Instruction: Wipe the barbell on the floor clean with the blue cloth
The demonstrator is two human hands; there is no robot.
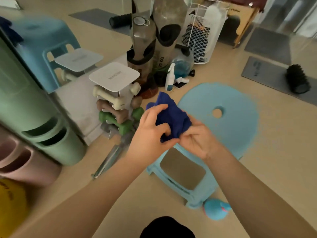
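Left hand point(151, 133) and right hand point(197, 140) both grip one blue cloth point(171, 117); one barbell point(109, 157) lies below.

One crumpled dark blue cloth point(171, 117), gripped by two bare hands: left hand point(151, 133), right hand point(197, 141). One grey metal barbell point(109, 158) on the floor. Two black ridged foam rollers point(297, 79), each on a grey mat. One white spray bottle point(170, 78). Two tall grey weight bags point(169, 28). One round light blue stool point(223, 117). One white wire basket point(200, 40). One rack of bone-shaped dumbbells point(118, 103); exact count unclear.
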